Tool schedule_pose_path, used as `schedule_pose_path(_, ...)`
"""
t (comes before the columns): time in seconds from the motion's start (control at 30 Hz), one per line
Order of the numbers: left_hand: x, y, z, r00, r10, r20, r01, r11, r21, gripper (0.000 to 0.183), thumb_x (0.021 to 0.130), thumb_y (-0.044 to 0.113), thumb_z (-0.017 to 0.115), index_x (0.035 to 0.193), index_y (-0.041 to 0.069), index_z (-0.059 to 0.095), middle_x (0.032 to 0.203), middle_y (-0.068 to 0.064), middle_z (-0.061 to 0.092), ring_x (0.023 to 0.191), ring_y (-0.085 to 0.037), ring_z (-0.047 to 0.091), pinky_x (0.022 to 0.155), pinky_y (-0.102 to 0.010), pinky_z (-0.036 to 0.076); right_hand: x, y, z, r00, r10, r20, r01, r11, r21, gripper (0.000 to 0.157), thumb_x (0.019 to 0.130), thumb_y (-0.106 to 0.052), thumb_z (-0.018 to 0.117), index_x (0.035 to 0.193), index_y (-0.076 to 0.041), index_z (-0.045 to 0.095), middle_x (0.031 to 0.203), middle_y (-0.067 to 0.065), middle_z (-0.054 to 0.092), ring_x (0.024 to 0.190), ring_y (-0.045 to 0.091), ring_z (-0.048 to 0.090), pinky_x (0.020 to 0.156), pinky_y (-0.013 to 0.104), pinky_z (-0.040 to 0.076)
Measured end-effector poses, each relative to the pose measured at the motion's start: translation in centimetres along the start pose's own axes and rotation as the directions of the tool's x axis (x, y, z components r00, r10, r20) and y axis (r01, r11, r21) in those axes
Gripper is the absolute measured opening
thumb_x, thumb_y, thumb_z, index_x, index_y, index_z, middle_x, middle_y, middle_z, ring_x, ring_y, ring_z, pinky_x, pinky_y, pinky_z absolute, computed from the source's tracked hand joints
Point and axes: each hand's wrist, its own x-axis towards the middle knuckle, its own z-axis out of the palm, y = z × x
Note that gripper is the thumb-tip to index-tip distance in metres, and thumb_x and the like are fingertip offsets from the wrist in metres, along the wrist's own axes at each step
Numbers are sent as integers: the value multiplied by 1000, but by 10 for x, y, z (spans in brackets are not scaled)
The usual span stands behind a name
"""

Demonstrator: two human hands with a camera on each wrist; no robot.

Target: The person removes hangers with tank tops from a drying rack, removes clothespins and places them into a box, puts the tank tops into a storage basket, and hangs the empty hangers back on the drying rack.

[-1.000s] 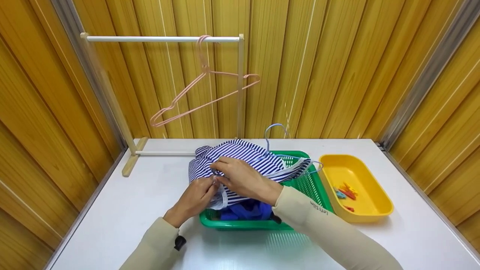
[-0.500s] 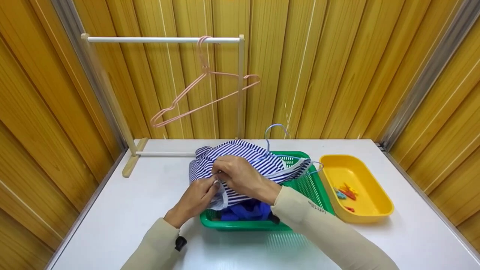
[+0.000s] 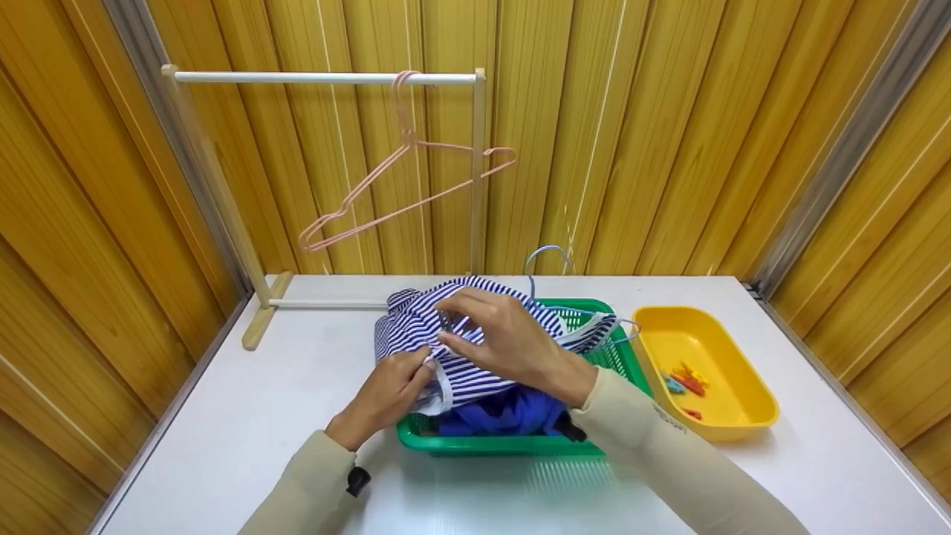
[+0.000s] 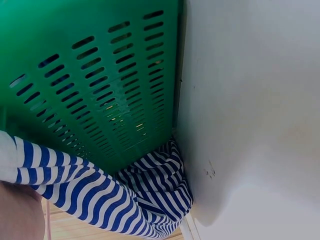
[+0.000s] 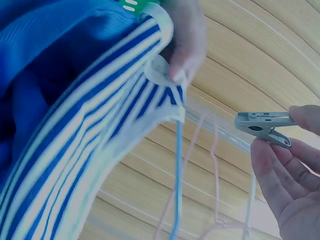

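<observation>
My left hand (image 3: 383, 390) pinches the edge of a blue-and-white striped garment (image 3: 405, 338), which has white trim. Inside that garment sits a blue hanger (image 5: 178, 165); its hook stands up behind the cloth in the head view. Between thumb and fingers, my right hand (image 3: 513, 342) holds a pale grey clothespin (image 5: 262, 125), just right of the left hand and apart from the cloth. The striped garment drapes over a green basket (image 3: 505, 446) and hangs past its left side. A plain blue garment (image 3: 505, 416) lies in the basket, partly covered.
On the right stands a yellow tray (image 3: 732, 401) with several small coloured clothespins (image 3: 691, 383). A drying rack (image 3: 297, 77) occupies the back left, with a pink hanger (image 3: 407, 136) on its bar. Wood-patterned walls enclose the white table (image 3: 312, 371).
My right hand has drawn back from the left hand, to the right and slightly up, bringing the clothespin along. The left hand keeps its place on the striped garment.
</observation>
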Motion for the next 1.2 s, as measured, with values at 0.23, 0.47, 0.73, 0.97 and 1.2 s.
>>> schedule_pose_path(0.23,0,0,0,1000,-4,-17,3,1000,-12,22,101,16,50,79,14,46,67,13,26,61,-3,34,58,-19,29,-14,6,-32,994,-23,-105,18,999,-46,30,90,-15,72,118,-7,67,113,5,68,102,17,67,89,29,55)
schedule_pose_path(0.47,0,-1,5,999,35,-29,-35,999,-19,24,100,14,50,77,13,44,66,12,25,59,-1,28,56,-17,24,-40,22,-69,967,-27,-253,6,996,-84,31,86,-10,74,116,-9,68,109,4,68,96,15,65,82,20,54)
schedule_pose_path(0.73,1,1,1,1000,29,-13,-29,1000,-8,24,101,15,50,77,13,45,66,12,26,59,-2,30,56,-18,26,-79,52,-113,907,51,-418,-108,988,-112,38,81,1,77,117,-4,68,103,7,69,91,18,65,84,10,48)
schedule_pose_path(0.97,1,1,0,1000,24,-17,-25,1000,-4,23,101,16,49,78,13,45,67,12,26,60,-3,31,57,-18,26,-107,88,-137,875,177,-451,-287,939,-188,34,85,-4,74,118,-5,68,103,8,68,92,12,62,82,4,45)
schedule_pose_path(1.2,-1,1,0,1000,16,-22,-16,1000,-8,22,100,15,50,79,12,46,67,12,26,60,-3,31,57,-19,27,-141,135,-142,862,372,-343,-461,857,-229,32,87,-8,72,117,-1,65,105,13,67,92,27,65,77,14,53)
